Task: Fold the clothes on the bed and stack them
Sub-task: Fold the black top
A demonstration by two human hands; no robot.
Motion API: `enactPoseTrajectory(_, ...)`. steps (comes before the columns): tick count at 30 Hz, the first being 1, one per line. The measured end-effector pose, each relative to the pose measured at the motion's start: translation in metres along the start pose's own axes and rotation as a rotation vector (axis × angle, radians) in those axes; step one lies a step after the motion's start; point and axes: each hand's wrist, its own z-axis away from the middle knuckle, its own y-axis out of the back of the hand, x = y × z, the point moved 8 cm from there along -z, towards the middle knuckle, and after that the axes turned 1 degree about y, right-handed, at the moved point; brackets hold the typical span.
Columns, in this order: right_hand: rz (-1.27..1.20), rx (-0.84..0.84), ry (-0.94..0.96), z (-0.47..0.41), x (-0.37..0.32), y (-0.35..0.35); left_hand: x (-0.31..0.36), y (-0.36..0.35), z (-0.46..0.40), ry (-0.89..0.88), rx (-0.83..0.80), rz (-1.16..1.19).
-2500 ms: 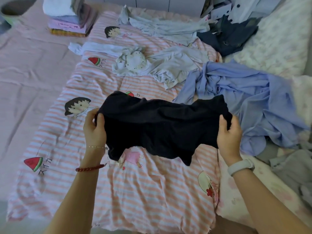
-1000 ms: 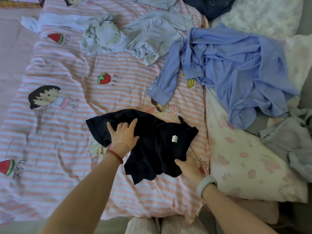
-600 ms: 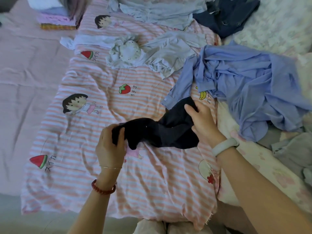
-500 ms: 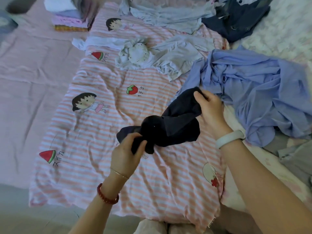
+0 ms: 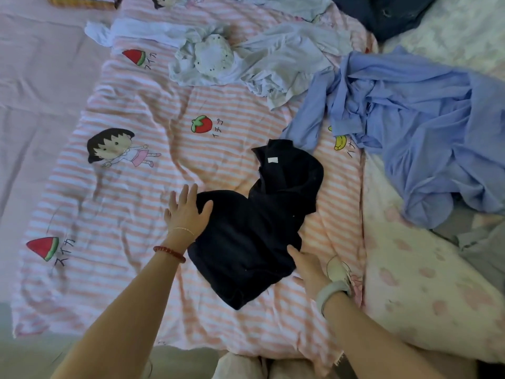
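— Item one, leftmost?
— Left hand (image 5: 186,212), fingers spread flat, pressing the near-left edge of the black garment (image 5: 251,228), likely to pin it for smoothing.

— The garment itself?
— Lying crumpled mid-bed on the striped sheet (image 5: 131,242), label side up, not yet folded.

— Right of that?
— Right hand (image 5: 307,265), fingers straight, touching its near-right edge. Beyond, a blue shirt (image 5: 415,127) heaped, awaiting its turn.

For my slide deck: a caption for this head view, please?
Both hands, left hand and right hand, flatten a black garment on the striped sheet.
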Motion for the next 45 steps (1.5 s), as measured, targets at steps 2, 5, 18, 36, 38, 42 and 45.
enactPoseTrajectory(2, -0.046, -0.082, -0.026, -0.001, 0.004, -0.015, -0.001, -0.013, -0.012, 0.028, -0.168, -0.05)
enactPoseTrajectory(5, 0.004, -0.023, 0.06, 0.001, -0.012, -0.018, 0.009, -0.013, -0.01, -0.001, -0.271, 0.089)
enactPoseTrajectory(18, -0.308, -0.331, 0.808, 0.134, -0.353, -0.036, 0.089, 0.275, 0.006, -0.225, 0.444, 1.117)
enactPoseTrajectory(36, 0.247, -0.193, 0.092, 0.004, -0.071, -0.036, -0.117, -0.025, 0.062, 0.472, -0.317, 0.81)
enactPoseTrajectory(38, 0.341, -0.186, 0.04, 0.007, -0.039, -0.033, -0.127, -0.038, 0.069, 0.526, -0.259, 0.822)
enactPoseTrajectory(42, 0.265, -0.031, 0.116, 0.003, -0.025, -0.026, -0.12, -0.022, 0.069, 0.436, -0.067, 0.842)
enactPoseTrajectory(45, 0.175, 0.135, 0.319, 0.008, -0.039, -0.014, -0.11, -0.002, 0.075, 0.343, 0.064, 0.906)
